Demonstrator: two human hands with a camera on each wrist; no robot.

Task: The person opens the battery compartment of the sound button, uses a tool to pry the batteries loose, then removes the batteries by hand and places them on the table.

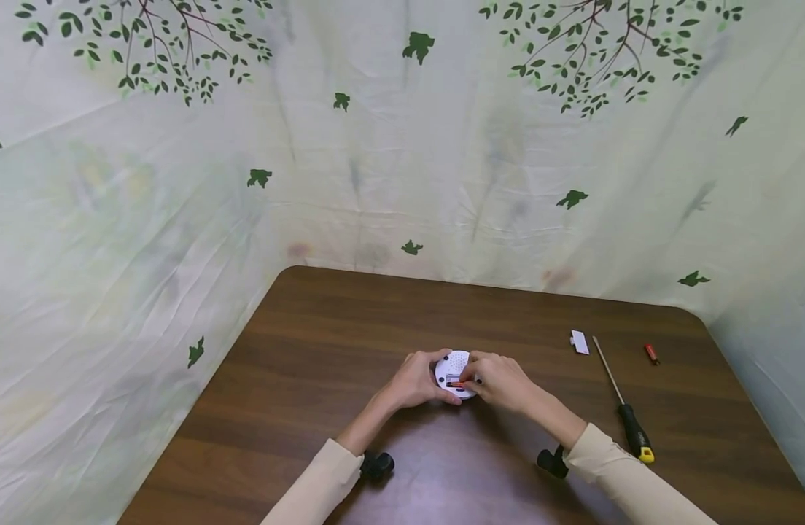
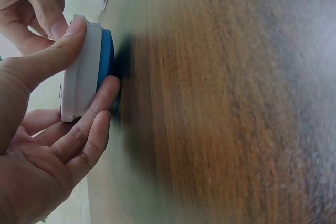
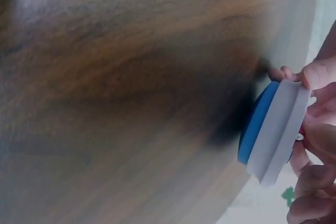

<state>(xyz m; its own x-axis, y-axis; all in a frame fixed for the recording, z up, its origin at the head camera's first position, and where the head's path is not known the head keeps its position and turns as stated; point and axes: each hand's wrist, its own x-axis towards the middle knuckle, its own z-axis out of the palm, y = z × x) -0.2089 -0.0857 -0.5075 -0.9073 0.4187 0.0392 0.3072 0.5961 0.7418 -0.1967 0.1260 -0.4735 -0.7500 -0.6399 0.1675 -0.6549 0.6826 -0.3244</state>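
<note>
A round, white-backed device [image 1: 453,362] with a blue underside [image 2: 106,59] is held face-down just over the wooden table, its battery compartment facing up. My left hand [image 1: 417,379] grips it by the left rim, thumb on the near edge and fingers around the far side and below. A small red battery [image 1: 456,384] lies at the compartment slot. Thumb and fingertips of my right hand [image 1: 502,379] pinch the battery's right end; its metal end [image 3: 300,137] shows beside them in the right wrist view.
Right of the hands lie a small white cover [image 1: 580,342], a screwdriver [image 1: 632,429] with a black and yellow handle, and a second red battery [image 1: 651,354]. A leaf-printed cloth [image 1: 376,160] hangs behind the table [image 1: 297,328] and along its sides.
</note>
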